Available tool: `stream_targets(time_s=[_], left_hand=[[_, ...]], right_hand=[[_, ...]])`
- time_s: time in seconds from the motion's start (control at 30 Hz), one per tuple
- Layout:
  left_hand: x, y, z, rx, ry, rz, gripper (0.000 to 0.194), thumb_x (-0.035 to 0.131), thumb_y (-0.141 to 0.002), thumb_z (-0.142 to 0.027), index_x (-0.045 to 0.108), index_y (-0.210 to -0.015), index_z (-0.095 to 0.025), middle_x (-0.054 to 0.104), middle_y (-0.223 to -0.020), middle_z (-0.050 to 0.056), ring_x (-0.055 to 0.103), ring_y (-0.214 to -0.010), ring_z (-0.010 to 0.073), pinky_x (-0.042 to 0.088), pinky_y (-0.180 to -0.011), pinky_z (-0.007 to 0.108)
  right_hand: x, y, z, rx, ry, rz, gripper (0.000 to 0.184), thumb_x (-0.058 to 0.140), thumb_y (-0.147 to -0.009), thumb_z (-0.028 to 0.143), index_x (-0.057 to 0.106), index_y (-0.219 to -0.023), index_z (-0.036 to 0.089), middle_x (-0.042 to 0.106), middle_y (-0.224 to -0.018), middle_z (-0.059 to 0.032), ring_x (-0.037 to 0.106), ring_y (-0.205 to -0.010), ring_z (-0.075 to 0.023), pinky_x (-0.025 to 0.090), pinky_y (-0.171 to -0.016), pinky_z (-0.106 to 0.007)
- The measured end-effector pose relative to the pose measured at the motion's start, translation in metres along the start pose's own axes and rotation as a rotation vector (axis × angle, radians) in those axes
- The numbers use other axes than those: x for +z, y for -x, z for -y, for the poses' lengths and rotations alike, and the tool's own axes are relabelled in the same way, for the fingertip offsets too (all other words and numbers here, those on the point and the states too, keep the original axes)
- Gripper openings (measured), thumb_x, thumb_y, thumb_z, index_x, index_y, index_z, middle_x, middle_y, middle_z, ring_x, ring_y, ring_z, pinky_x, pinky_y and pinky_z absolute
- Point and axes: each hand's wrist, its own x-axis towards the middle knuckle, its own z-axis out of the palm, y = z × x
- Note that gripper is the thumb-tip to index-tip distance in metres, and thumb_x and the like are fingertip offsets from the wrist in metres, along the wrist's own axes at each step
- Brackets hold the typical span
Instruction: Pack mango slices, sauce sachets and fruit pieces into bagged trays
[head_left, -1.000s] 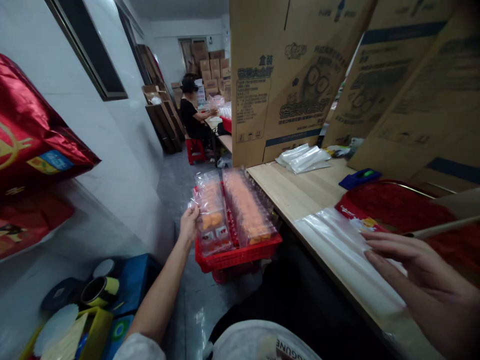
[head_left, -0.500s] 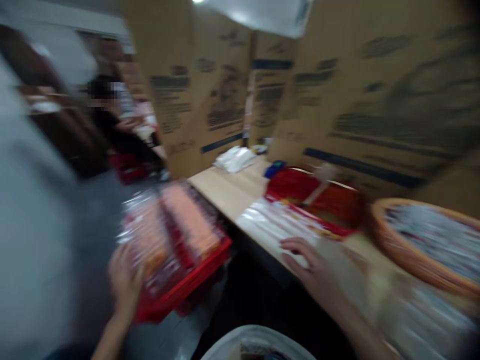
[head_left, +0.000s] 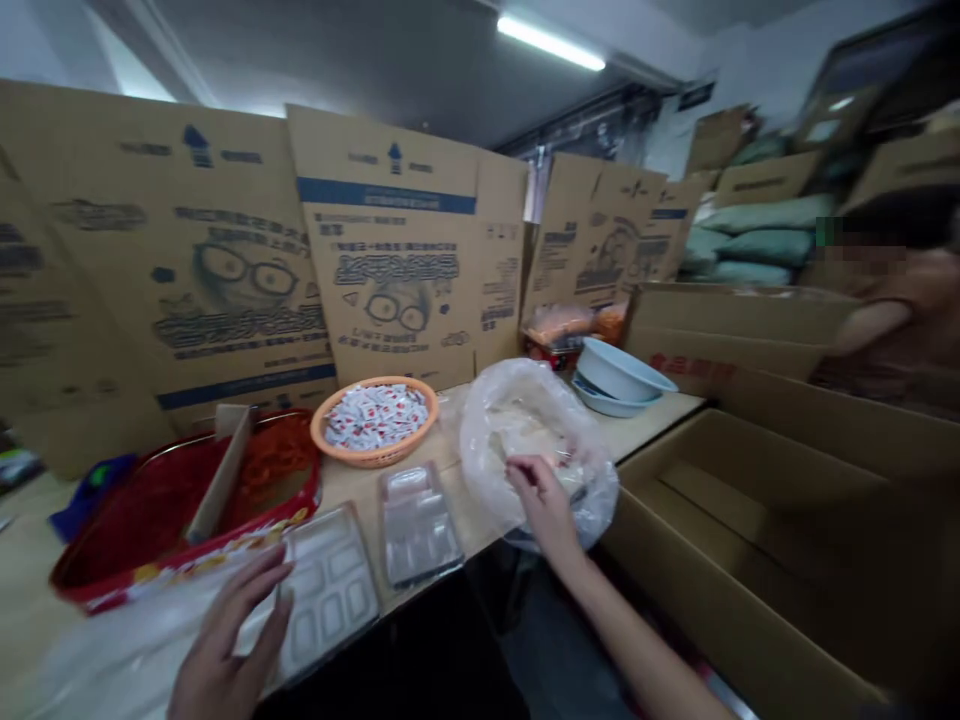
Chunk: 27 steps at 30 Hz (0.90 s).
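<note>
My left hand (head_left: 236,630) is at the lower left with its fingers stretched and thumb apart. It is over the near side of a pale plastic tray with moulded compartments (head_left: 349,585); whether it touches is unclear. To the right, my right hand (head_left: 547,505) reaches over a clear plastic bag (head_left: 487,400), spread open like a lined bowl. Its fingers are bent, with a gap by the thumb and nothing visible held. Pale contents in the bag are blurred. Between the hands lies a smaller clear tray (head_left: 420,525).
A red tin (head_left: 292,510) with a cardboard divider holds orange-red food. Behind stand an orange basket (head_left: 375,457) of small sachets and tall cardboard sheets (head_left: 405,240). Light blue basins (head_left: 626,375) sit farther right. A large open carton (head_left: 675,560) adjoins the table; a person is beyond it.
My view has swung right, from the red crate of bagged orange food to the table. My left hand has left the crate for the tray; my right hand has moved to the plastic bag.
</note>
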Motion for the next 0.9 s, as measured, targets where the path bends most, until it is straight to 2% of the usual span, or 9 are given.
stream_targets(time_s=[0.13,0.23,0.33,0.4,0.5,0.57,0.67,0.77,0.9], left_hand=[[0.09,-0.05,-0.05,0.311,0.136,0.214,0.024,0.051,-0.08,-0.018,0.058,-0.101,-0.027,0.062,-0.109,0.004,0.058,-0.103,0.018,0.05,-0.084,0.032],[0.149,-0.068,-0.091,0.481,0.226,0.362,0.026,0.043,-0.082,-0.012,0.06,-0.098,-0.023,0.065,-0.104,0.005,0.058,-0.102,0.0153,0.048,-0.087,0.029],[0.204,-0.086,-0.125,0.573,0.222,0.546,0.03,0.04,-0.082,-0.01,0.06,-0.101,-0.02,0.063,-0.11,0.007,0.053,-0.108,0.0161,0.043,-0.094,0.031],[0.241,-0.102,-0.141,0.596,0.141,0.688,0.035,0.04,-0.081,-0.009,0.056,-0.11,-0.02,0.059,-0.119,0.006,0.047,-0.117,0.0176,0.036,-0.101,0.035],[0.294,-0.127,-0.151,0.556,-0.013,0.824,0.044,0.039,-0.081,-0.008,0.047,-0.123,-0.018,0.05,-0.13,0.009,0.037,-0.126,0.02,0.027,-0.106,0.041],[0.322,-0.138,-0.148,0.543,-0.058,0.868,0.045,0.041,-0.083,-0.014,0.042,-0.127,-0.017,0.048,-0.132,0.012,0.033,-0.128,0.0238,0.025,-0.105,0.048],[0.347,-0.145,-0.134,0.554,-0.104,0.945,0.044,0.053,-0.08,-0.033,0.048,-0.121,-0.021,0.054,-0.125,0.011,0.032,-0.128,0.0308,0.017,-0.101,0.064],[0.353,-0.146,-0.118,0.513,-0.191,0.965,0.034,0.059,-0.074,-0.041,0.061,-0.101,-0.021,0.055,-0.122,0.012,0.028,-0.129,0.037,0.01,-0.096,0.072],[0.346,-0.15,-0.104,0.39,-0.312,0.897,0.029,0.061,-0.073,-0.038,0.064,-0.092,-0.016,0.041,-0.135,0.016,0.01,-0.133,0.0436,0.024,-0.091,0.071]], right_hand=[[-0.066,-0.05,-0.075,0.15,0.477,-0.042,0.033,0.028,-0.089,0.029,0.052,-0.104,0.012,0.061,-0.1,-0.0131,0.057,-0.092,-0.0205,0.043,-0.08,-0.032],[-0.088,-0.082,-0.107,0.147,0.599,0.077,0.032,0.03,-0.088,0.022,0.054,-0.107,0.011,0.061,-0.105,-0.0143,0.055,-0.097,-0.0201,0.04,-0.083,-0.031],[-0.084,-0.103,-0.124,0.104,0.684,0.268,0.035,0.039,-0.083,0.015,0.053,-0.115,0.014,0.062,-0.107,-0.0131,0.054,-0.1,-0.0204,0.035,-0.087,-0.033],[-0.076,-0.107,-0.133,0.085,0.729,0.383,0.033,0.044,-0.079,0.012,0.059,-0.108,0.015,0.065,-0.099,-0.0124,0.054,-0.1,-0.0228,0.029,-0.09,-0.038],[-0.066,-0.1,-0.14,0.063,0.733,0.501,0.021,0.046,-0.079,0.013,0.066,-0.085,0.017,0.068,-0.085,-0.0082,0.055,-0.095,-0.0222,0.024,-0.091,-0.04],[-0.063,-0.092,-0.14,0.046,0.697,0.544,0.02,0.046,-0.082,0.016,0.065,-0.081,0.02,0.068,-0.086,-0.0042,0.055,-0.093,-0.0185,0.023,-0.091,-0.037],[-0.065,-0.085,-0.14,0.005,0.645,0.599,0.019,0.045,-0.085,0.02,0.064,-0.085,0.023,0.068,-0.087,0.0,0.055,-0.091,-0.0144,0.02,-0.093,-0.034],[-0.072,-0.093,-0.144,0.031,0.803,0.594,0.022,0.042,-0.087,0.021,0.064,-0.086,0.022,0.067,-0.085,-0.0023,0.055,-0.091,-0.0166,0.018,-0.094,-0.037],[-0.079,-0.116,-0.155,0.131,1.003,0.538,0.021,0.042,-0.085,0.02,0.061,-0.094,0.017,0.064,-0.096,-0.0116,0.052,-0.097,-0.025,0.015,-0.095,-0.047]])
